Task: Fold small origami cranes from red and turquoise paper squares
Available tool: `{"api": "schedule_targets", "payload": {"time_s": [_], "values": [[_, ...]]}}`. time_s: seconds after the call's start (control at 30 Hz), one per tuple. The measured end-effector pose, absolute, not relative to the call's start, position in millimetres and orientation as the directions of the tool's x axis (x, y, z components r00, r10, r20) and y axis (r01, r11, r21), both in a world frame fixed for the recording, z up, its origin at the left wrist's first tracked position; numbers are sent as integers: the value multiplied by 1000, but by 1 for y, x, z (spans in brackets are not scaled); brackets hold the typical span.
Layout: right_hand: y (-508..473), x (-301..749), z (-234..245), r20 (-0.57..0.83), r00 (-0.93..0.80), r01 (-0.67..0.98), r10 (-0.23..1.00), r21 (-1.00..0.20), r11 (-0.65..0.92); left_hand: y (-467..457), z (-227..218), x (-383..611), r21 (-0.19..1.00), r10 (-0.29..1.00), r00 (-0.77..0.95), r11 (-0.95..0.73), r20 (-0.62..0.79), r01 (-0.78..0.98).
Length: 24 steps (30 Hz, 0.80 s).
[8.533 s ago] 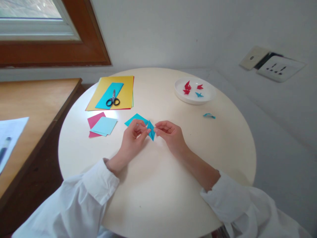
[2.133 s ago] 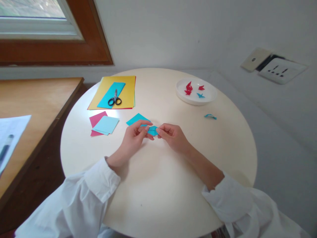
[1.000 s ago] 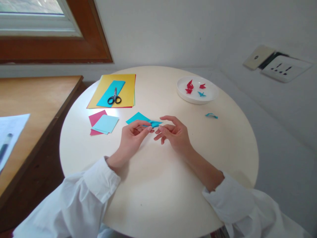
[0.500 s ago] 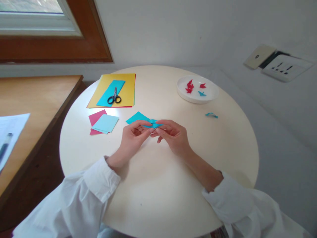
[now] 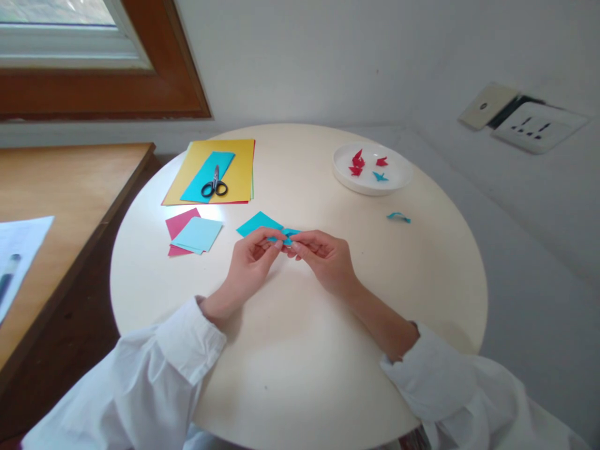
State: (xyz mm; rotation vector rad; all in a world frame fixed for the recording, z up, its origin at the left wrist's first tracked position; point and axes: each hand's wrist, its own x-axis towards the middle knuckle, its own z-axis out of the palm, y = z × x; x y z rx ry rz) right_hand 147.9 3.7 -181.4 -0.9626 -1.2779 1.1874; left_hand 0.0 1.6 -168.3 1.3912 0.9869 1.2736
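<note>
Between my fingertips is a small piece of folded blue paper [image 5: 289, 237], partly hidden by the fingers. My left hand [image 5: 253, 259] pinches its left side with thumb and forefinger. On the right side, my right hand [image 5: 328, 257] grips it the same way, other fingers curled beneath. Just behind my left hand a flat blue paper sheet [image 5: 259, 223] lies on the round white table [image 5: 300, 362]. Pale blue squares [image 5: 199, 234] overlap pink squares [image 5: 180, 222] to the left of my left hand.
Scissors [image 5: 214, 185] rest on a blue strip over a stack of yellow and other coloured paper [image 5: 244, 169]. A white dish [image 5: 342, 178] at the back right holds several small folded red and blue paper pieces. A thin blue paper scrap [image 5: 398, 217] lies before it.
My fingertips have drawn slightly closer together around the folded blue paper, and my right hand has shifted a little left. The whole view has slid slightly.
</note>
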Motion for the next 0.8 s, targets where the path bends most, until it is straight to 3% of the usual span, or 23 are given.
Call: {"api": "schedule_targets", "payload": {"time_s": [0.3,0.8], "values": [[4,148,-185,175,-87,-102,981,-981,166,2,-172,-1,986,981,112,-163,160,17],[7,146,-179,159,-86,-162,984,-976,144,1,-172,2,970,974,78,-222,214,104]]}}
